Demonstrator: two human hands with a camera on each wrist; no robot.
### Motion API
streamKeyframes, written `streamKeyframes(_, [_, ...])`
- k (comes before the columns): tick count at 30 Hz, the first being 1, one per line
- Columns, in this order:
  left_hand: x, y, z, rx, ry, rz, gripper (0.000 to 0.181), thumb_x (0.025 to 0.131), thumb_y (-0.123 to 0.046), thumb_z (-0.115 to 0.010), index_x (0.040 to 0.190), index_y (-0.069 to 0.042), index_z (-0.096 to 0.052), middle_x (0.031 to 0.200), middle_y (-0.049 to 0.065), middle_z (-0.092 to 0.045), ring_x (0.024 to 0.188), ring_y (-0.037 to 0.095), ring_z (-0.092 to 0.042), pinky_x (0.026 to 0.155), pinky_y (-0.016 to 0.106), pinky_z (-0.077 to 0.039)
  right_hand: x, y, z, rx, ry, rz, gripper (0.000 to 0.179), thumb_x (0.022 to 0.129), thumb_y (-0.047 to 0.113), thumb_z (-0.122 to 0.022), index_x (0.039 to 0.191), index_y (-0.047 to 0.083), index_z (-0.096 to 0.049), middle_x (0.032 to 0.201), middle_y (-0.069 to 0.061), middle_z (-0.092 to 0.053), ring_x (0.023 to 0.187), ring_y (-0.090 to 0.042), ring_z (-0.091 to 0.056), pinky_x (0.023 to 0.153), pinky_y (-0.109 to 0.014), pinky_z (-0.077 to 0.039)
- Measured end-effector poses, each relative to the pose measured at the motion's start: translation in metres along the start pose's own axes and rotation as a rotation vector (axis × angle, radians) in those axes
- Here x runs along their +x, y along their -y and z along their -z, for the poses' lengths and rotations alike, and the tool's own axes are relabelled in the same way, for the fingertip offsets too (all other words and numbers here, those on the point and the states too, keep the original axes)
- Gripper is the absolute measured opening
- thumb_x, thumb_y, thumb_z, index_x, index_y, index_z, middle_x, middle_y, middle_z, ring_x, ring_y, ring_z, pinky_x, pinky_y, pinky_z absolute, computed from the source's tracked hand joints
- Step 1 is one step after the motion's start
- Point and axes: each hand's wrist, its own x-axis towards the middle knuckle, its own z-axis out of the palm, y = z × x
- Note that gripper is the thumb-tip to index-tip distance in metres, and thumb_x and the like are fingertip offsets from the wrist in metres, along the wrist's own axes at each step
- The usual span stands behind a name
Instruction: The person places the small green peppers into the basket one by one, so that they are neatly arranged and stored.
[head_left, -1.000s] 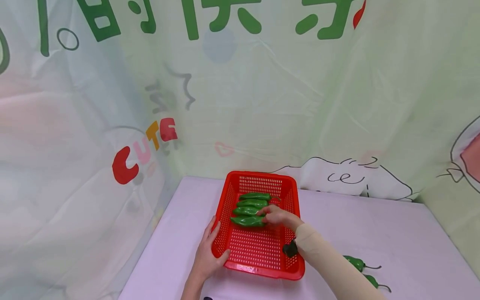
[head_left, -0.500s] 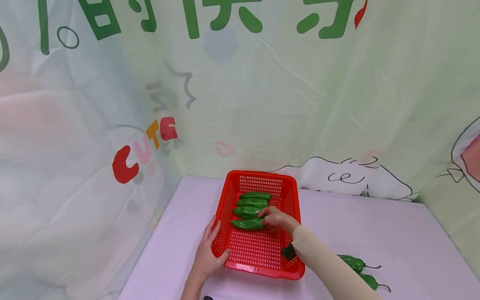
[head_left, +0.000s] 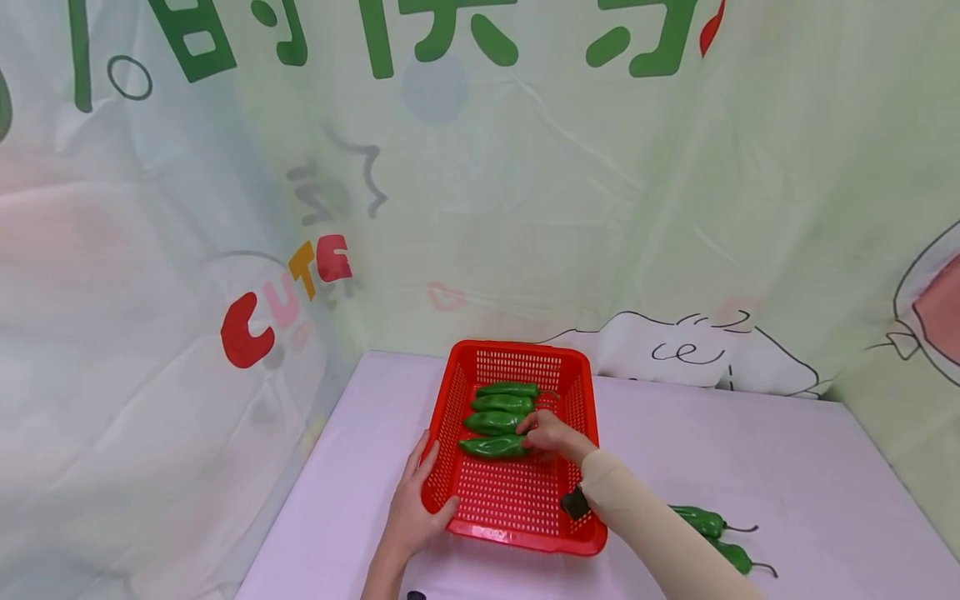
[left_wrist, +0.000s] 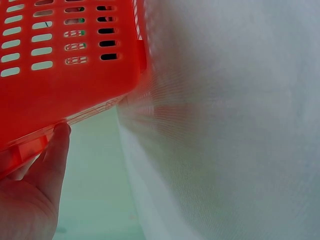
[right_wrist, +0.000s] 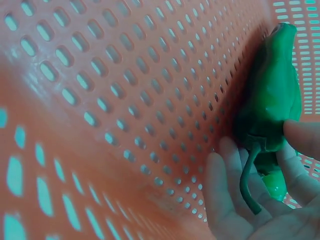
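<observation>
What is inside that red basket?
Four green peppers lie side by side in the red basket. The right hand is inside too, gripping the nearest pepper. What lies directly beneath the peppers is covered, so I can't tell.

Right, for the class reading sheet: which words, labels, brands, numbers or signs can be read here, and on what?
"CUTE": multicoloured letters on the left part of the printed backdrop.
"的快乐", probably: large green characters on the backdrop, tops cut off.
Green strokes left of these: too cut off to read.
Grey marks above CUTE: too faint to read.
No text shows on the red basket or green peppers.
</observation>
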Motion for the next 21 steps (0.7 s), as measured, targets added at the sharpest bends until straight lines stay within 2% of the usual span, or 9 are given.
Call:
streamKeyframes(6, [-0.001,-0.001,0.001,-0.002,0.001,-0.009,0.082,0.075,-0.021,-0.074,0.149,-0.005,-0.042,0.161,0.003,-0.026,0.144,0.030,-0.031,0.101,0.059,-0.044,-0.005,0.003,0.004,-0.003,0.003,0.035,0.023,0.081,-0.007,-0.062,0.104,-0.013,-0.063,0.095,-0.014,-0.060,0.079,-0.022,-0.056,0.070,-0.036,-0.056])
streamKeyframes(13, [0.000,-0.001,0.000,-0.004,-0.008,-0.011,0.083,0.074,-0.021,-0.074,0.149,-0.006,-0.043,0.161,0.002,-0.026,0.143,0.030,-0.032,0.101,0.060,-0.044,-0.011,0.011,0.014,0.021,0.014,0.000,0.023,0.089,-0.002,-0.058,0.110,-0.011,-0.059,0.091,-0.014,-0.058,0.072,-0.023,-0.053,0.070,-0.038,-0.054])
streamKeyframes(21, [-0.001,-0.001,-0.001,0.006,-0.008,-0.012,0.082,0.075,-0.021,-0.074,0.149,-0.005,-0.042,0.161,0.005,-0.026,0.143,0.033,-0.032,0.100,0.061,-0.043,-0.018,0.027,0.026,-0.115,-0.049,0.050,0.025,0.091,0.004,-0.060,0.112,-0.008,-0.061,0.103,-0.016,-0.061,0.086,-0.026,-0.055,0.071,-0.034,-0.053])
